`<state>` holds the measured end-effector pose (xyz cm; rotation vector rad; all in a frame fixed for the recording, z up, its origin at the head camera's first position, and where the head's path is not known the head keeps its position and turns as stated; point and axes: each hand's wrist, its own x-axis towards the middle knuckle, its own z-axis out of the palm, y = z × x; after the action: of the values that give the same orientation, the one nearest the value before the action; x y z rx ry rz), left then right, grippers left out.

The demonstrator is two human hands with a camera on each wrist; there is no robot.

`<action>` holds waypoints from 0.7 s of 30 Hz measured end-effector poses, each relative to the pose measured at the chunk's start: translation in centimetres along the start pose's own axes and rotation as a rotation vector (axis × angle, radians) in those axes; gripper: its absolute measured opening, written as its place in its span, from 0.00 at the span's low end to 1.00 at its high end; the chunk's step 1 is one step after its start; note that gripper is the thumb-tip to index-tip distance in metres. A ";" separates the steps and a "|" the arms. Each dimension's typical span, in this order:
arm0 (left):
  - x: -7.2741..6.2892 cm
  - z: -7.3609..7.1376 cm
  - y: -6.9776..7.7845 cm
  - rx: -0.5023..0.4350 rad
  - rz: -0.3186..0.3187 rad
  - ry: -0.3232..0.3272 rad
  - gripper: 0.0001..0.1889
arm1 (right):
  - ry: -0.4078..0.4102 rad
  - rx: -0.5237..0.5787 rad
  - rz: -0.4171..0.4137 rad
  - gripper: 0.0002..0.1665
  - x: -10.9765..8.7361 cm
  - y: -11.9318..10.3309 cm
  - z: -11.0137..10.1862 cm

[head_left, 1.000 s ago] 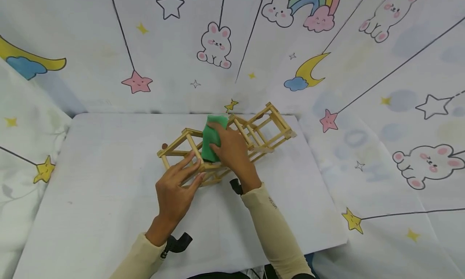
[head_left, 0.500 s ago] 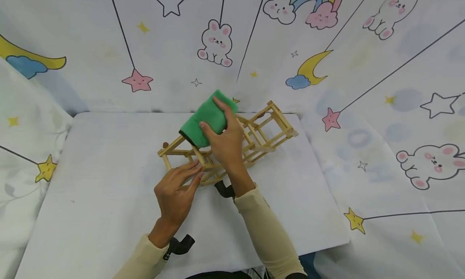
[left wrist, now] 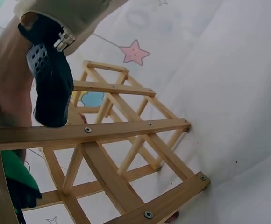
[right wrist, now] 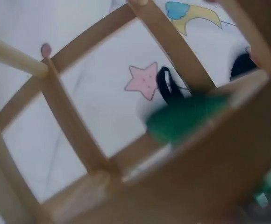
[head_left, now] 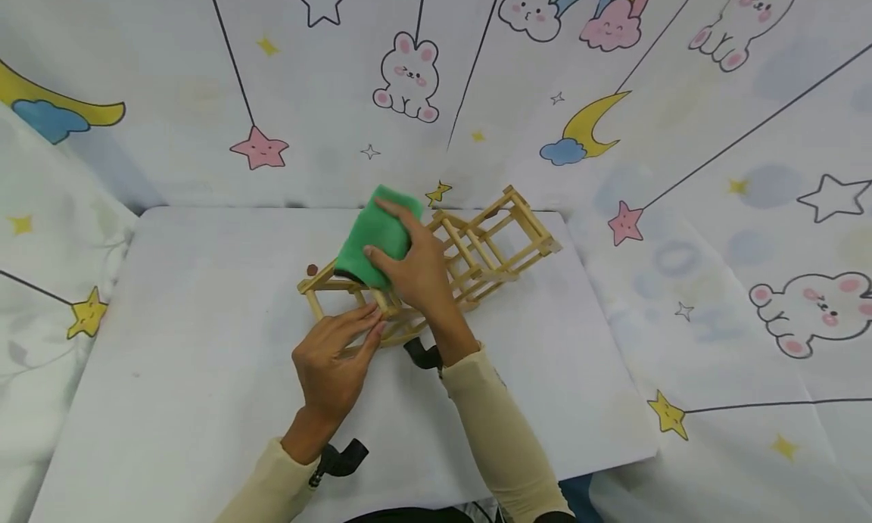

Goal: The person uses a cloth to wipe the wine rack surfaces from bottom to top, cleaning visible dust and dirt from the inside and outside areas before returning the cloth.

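A green cloth [head_left: 376, 239] with a dark edge is held in my right hand [head_left: 424, 273], between thumb and fingers, against the left part of a wooden slatted rack [head_left: 534, 220]. My left hand [head_left: 331, 362] pinches the rack's near edge, thumb and fingertips on a corner of it. The left wrist view shows the rack's beams [left wrist: 117, 133] with screw heads, and part of the cloth [left wrist: 16, 172] behind them at lower left. Blurred, the cloth [right wrist: 187, 116] shows against a slat in the right wrist view. Some right-hand fingertips are hidden.
The rack lies slantwise on a white tabletop [head_left: 204, 402], near its back edge. A small brown round piece [head_left: 312, 270] shows at the rack's left end. Behind hangs a white printed curtain [head_left: 327, 91]. Black camera mounts [head_left: 344, 458] stick out from the wrists.
My right hand has brought the cloth from upright between the slats up and leftward, then slightly down onto the rack's left section. My left hand stays nearly in place.
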<state>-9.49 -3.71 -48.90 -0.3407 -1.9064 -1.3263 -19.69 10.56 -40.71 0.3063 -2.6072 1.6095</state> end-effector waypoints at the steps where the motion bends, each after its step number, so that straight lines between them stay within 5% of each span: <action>1: 0.0 0.0 0.0 0.002 0.001 -0.005 0.14 | -0.068 -0.037 0.011 0.39 -0.1 -0.1 -0.4; 5: -0.1 -0.1 0.1 0.020 0.016 -0.023 0.12 | -0.246 -0.115 0.014 0.38 -0.5 -0.6 -2.7; 11: 0.1 -0.2 0.2 0.018 0.009 -0.012 0.14 | -0.012 -0.060 -0.048 0.40 0.0 -1.1 -0.6; 13: 0.1 -0.2 0.2 0.018 0.008 -0.012 0.13 | -0.045 -0.101 -0.034 0.39 0.0 -1.1 -0.3; 17: 0.0 -0.2 0.2 0.020 0.015 -0.019 0.13 | -0.269 -0.179 -0.013 0.39 0.1 -1.2 -2.2; 19: 0.0 -0.1 0.2 0.016 0.019 -0.016 0.13 | -0.253 -0.137 -0.020 0.40 0.3 -1.2 -2.6; 21: 0.1 0.0 0.3 0.013 0.020 -0.018 0.13 | -0.150 -0.094 -0.045 0.40 0.7 -1.4 -2.0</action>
<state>-9.37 -3.61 -48.66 -0.3653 -1.9208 -1.3018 -20.19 11.70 -38.50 0.4941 -2.7534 1.4991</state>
